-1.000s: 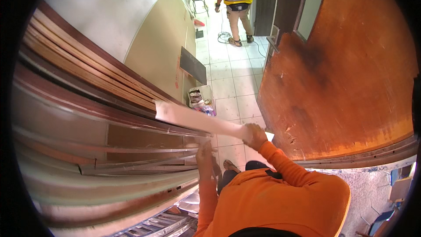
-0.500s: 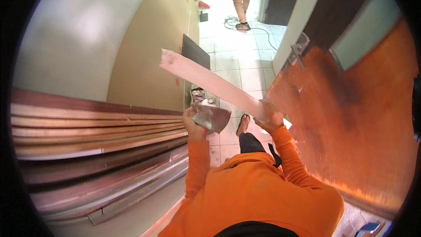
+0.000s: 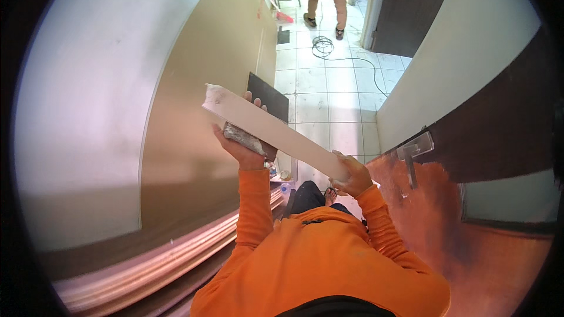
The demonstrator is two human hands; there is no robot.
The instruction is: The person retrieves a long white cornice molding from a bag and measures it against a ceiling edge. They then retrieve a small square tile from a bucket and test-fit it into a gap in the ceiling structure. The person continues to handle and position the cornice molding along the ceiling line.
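board [image 3: 276,135]: long, stiff, looks light | left hand [image 3: 244,144] cups far end with grey pad [image 3: 242,137] | right hand [image 3: 351,174] clasps near end | hold both ends

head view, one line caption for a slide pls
Left hand and right hand hold a pale board above a tiled floor.
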